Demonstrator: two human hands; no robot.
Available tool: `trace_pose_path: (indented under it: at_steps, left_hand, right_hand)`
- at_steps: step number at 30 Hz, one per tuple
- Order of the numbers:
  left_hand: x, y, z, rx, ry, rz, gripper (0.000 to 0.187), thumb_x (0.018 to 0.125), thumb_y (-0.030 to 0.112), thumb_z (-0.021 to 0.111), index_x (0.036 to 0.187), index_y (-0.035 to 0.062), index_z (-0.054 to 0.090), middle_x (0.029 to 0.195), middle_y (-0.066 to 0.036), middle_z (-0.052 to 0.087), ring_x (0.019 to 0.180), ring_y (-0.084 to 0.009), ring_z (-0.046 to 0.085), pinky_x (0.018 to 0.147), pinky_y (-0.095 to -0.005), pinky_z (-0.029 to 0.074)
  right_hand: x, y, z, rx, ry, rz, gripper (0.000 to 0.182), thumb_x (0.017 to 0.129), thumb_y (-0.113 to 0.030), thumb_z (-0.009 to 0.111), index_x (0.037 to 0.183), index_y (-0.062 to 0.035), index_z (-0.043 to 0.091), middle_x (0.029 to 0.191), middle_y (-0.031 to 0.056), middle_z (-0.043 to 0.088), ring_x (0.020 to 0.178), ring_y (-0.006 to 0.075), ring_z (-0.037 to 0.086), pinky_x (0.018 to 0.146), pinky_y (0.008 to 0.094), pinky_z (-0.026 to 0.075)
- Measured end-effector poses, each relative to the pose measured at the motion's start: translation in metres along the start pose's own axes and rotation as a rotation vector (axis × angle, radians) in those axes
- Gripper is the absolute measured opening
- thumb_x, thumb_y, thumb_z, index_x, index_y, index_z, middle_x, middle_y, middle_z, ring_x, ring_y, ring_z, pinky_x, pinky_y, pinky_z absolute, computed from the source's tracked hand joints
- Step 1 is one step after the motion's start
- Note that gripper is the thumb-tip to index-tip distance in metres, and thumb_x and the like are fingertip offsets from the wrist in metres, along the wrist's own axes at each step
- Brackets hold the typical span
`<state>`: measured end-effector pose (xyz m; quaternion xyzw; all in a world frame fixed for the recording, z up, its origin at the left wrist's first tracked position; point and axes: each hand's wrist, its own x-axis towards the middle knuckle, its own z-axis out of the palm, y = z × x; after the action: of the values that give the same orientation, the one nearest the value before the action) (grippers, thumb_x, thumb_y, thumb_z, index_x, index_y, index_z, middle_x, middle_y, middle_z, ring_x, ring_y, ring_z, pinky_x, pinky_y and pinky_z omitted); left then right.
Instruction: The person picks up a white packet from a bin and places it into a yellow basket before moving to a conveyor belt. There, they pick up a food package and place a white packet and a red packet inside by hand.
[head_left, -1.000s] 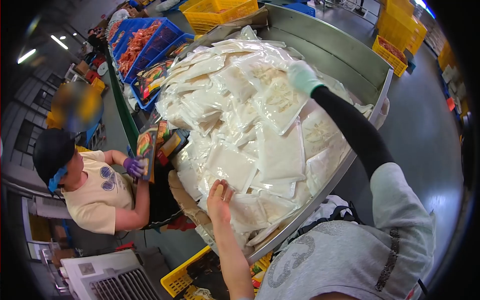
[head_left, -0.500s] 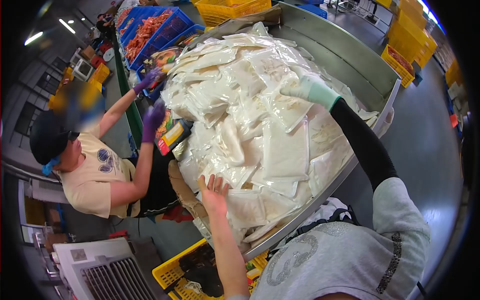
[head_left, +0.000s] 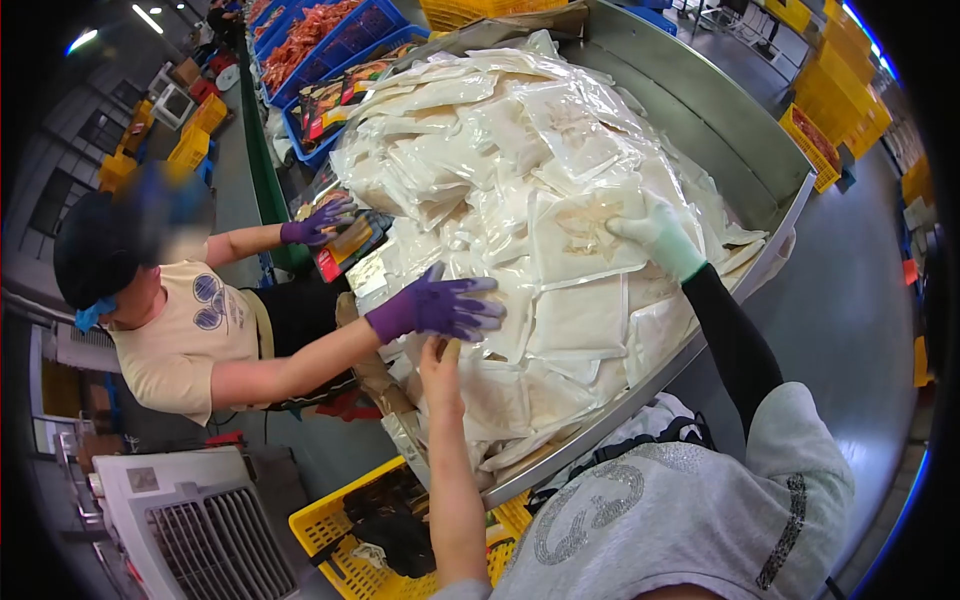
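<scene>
My right hand [head_left: 660,238], in a pale glove with a green cuff, pinches the right edge of a clear-and-white packet [head_left: 578,245]. This packet lies over others on a large heap of similar packets [head_left: 430,165] in a metal tray [head_left: 690,110]. My left hand [head_left: 441,378] is bare and raised at the near left of the heap, its fingers slightly apart, with nothing seen in it. A co-worker's purple-gloved hand [head_left: 440,308] is just above its fingertips and partly covers them.
The co-worker [head_left: 200,330] stands at the left, the other gloved hand [head_left: 322,222] by printed pouches [head_left: 355,245]. Blue crates [head_left: 345,45] are behind. A yellow crate [head_left: 330,525] sits below the tray, beside a white vented unit [head_left: 200,530].
The co-worker's nearer hand has reached right over the heap, close to my left hand. My left fingers are less spread. My right hand and its packet have shifted, and the packet lies flatter.
</scene>
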<state>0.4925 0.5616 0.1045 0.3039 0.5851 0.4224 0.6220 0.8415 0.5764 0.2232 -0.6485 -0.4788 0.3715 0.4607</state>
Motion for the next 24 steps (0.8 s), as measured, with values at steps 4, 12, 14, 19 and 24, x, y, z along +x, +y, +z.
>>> trace_pose_path:
  at_steps: [4,12,14,19,24]
  left_hand:
    - [0.001,-0.014,0.002,0.075,0.02,0.224,0.046,0.082,0.005,0.059,0.126,-0.0031,0.046,0.125,-0.014,0.048,0.115,-0.025,0.048,0.1,-0.0342,0.034]
    - [-0.032,0.024,0.017,0.381,0.439,0.645,0.044,0.083,0.004,0.054,0.126,-0.001,0.042,0.122,-0.015,0.044,0.108,-0.0244,0.047,0.091,-0.0361,0.038]
    - [-0.028,0.019,0.015,0.341,0.381,0.621,0.044,0.084,0.004,0.054,0.126,-0.0004,0.042,0.122,-0.014,0.045,0.108,-0.0242,0.047,0.091,-0.0354,0.039]
    - [-0.022,0.007,0.022,0.327,0.202,0.556,0.041,0.084,0.007,0.058,0.124,0.0018,0.047,0.119,-0.013,0.049,0.104,-0.0244,0.051,0.088,-0.0336,0.041]
    - [-0.023,0.001,0.029,0.549,0.046,0.545,0.036,0.081,0.009,0.063,0.115,0.001,0.055,0.112,-0.016,0.055,0.111,-0.0292,0.05,0.091,-0.0344,0.041]
  right_hand:
    - [-0.01,-0.047,0.003,-0.067,-0.117,-0.079,0.045,0.078,-0.017,0.07,0.114,0.0053,0.055,0.097,0.0097,0.065,0.09,0.0122,0.06,0.079,0.0256,0.048]
    - [0.005,-0.038,0.073,0.189,-0.155,-0.105,0.075,0.084,-0.032,0.066,0.139,0.0067,0.032,0.137,0.0216,0.045,0.126,0.0236,0.044,0.103,0.0303,0.036]
    - [0.019,-0.02,0.067,-0.279,-0.117,-0.236,0.075,0.082,-0.031,0.067,0.138,0.0038,0.033,0.136,0.0231,0.045,0.125,0.0299,0.046,0.102,0.0349,0.038]
    - [-0.006,-0.015,0.052,-0.81,-0.172,-0.278,0.075,0.071,-0.039,0.071,0.129,0.0003,0.044,0.117,0.022,0.056,0.112,0.0354,0.052,0.093,0.0402,0.042]
    - [-0.021,0.011,0.043,-0.803,-0.201,-0.227,0.073,0.062,-0.042,0.075,0.115,0.0003,0.051,0.105,0.0223,0.06,0.105,0.0356,0.055,0.086,0.0399,0.046]
